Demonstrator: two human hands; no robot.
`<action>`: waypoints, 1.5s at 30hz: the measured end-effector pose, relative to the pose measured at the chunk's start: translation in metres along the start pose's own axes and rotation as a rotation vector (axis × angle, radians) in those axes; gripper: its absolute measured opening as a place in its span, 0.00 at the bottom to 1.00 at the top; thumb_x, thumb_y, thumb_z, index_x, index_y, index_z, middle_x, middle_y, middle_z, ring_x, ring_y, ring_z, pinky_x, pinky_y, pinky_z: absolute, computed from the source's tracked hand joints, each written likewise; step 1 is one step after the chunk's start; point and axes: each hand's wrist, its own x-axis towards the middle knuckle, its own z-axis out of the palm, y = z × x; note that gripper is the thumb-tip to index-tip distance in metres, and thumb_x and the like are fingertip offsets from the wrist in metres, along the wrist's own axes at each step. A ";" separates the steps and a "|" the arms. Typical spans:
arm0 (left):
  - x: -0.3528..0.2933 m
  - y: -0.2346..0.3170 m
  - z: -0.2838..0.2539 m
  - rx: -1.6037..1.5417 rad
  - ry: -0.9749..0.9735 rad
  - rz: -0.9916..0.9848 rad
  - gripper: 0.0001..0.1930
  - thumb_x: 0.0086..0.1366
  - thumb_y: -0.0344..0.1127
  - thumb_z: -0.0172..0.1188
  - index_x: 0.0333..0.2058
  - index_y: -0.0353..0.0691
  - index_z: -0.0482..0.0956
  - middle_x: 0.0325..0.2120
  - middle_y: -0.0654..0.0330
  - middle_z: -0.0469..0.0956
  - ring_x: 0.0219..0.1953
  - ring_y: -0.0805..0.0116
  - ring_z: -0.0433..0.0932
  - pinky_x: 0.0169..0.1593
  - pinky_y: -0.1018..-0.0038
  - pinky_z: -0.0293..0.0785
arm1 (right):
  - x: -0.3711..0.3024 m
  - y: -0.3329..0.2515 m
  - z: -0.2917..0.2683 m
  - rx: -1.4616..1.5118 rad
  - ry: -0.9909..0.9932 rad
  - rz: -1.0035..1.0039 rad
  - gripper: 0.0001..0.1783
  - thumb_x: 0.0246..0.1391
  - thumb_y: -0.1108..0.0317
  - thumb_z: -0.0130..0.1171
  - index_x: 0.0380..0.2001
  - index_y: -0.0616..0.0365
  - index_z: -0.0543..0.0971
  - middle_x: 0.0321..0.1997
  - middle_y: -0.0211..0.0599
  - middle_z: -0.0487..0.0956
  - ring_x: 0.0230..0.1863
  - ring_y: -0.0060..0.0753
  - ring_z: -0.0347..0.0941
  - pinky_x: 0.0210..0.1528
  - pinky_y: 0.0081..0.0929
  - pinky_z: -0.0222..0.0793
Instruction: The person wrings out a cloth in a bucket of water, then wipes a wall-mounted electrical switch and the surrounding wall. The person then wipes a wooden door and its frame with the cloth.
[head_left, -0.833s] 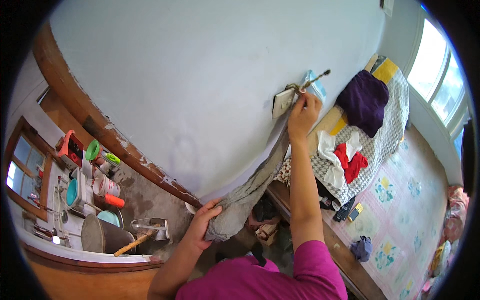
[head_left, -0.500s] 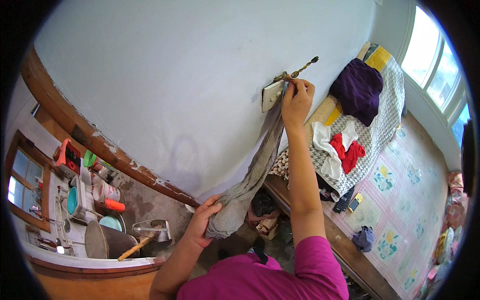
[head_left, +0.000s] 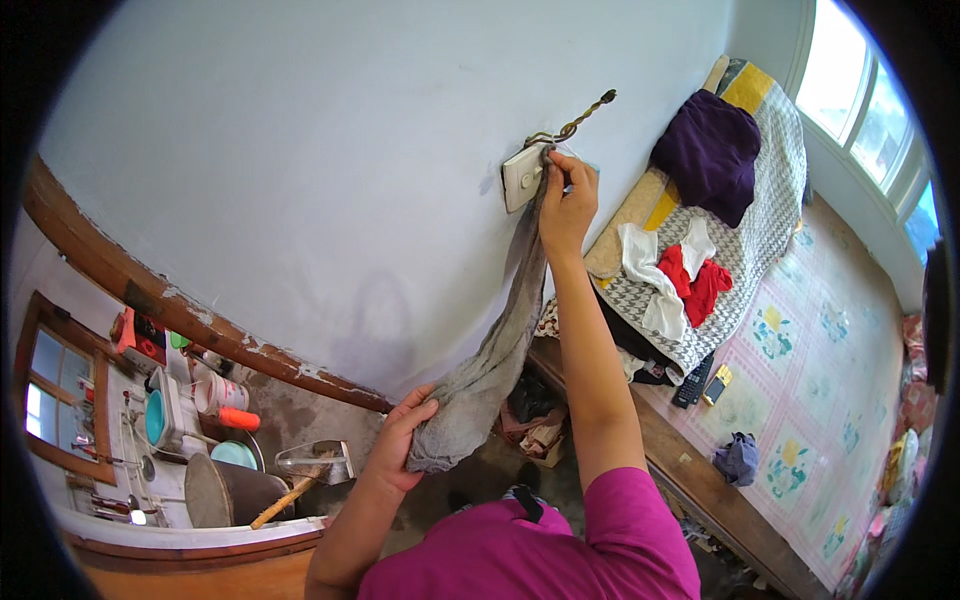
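A long grey cloth [head_left: 468, 400] is stretched diagonally along the pale wall between my two hands. My right hand [head_left: 568, 212] pinches its thin upper end close beside a cream wall switch [head_left: 522, 178] with a round knob. Twisted brown wires [head_left: 574, 127] stick out just above the switch, near my right fingertips. Lower down, my left hand [head_left: 398, 448] grips the wide, bunched end of the cloth, thumb on top. The cloth hangs slightly slack in between.
To the right is a bed [head_left: 690, 470] with a wooden edge, holding a purple garment [head_left: 710, 155], red and white clothes, a remote control [head_left: 693, 385] and a blue-grey cloth [head_left: 737, 460]. At left, past a brown wooden trim [head_left: 200, 320], stand a bin [head_left: 228, 492], a dustpan [head_left: 318, 460] and basins.
My right fingertips have come slightly down from the wires toward the switch, still pinching the cloth. My left hand keeps its hold. The whole view has shifted a little.
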 end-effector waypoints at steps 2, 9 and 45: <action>-0.001 0.002 0.005 -0.003 -0.008 0.009 0.17 0.70 0.28 0.56 0.57 0.35 0.74 0.51 0.55 0.81 0.51 0.66 0.81 0.57 0.68 0.77 | -0.015 0.006 -0.001 0.000 -0.017 0.048 0.07 0.60 0.77 0.59 0.41 0.60 0.81 0.42 0.43 0.79 0.45 0.47 0.75 0.47 0.37 0.72; 0.003 -0.006 0.003 -0.012 -0.007 -0.004 0.17 0.70 0.27 0.56 0.57 0.35 0.75 0.50 0.55 0.82 0.50 0.65 0.82 0.55 0.67 0.79 | -0.044 0.005 -0.017 0.043 -0.090 0.143 0.07 0.61 0.77 0.59 0.41 0.59 0.81 0.43 0.43 0.80 0.42 0.46 0.76 0.43 0.36 0.73; 0.004 -0.002 0.020 0.013 -0.014 -0.033 0.18 0.71 0.28 0.55 0.59 0.35 0.74 0.52 0.54 0.81 0.52 0.63 0.82 0.57 0.66 0.79 | -0.042 -0.033 0.007 0.135 0.016 0.049 0.09 0.56 0.80 0.63 0.38 0.54 0.85 0.40 0.38 0.80 0.41 0.40 0.77 0.40 0.31 0.74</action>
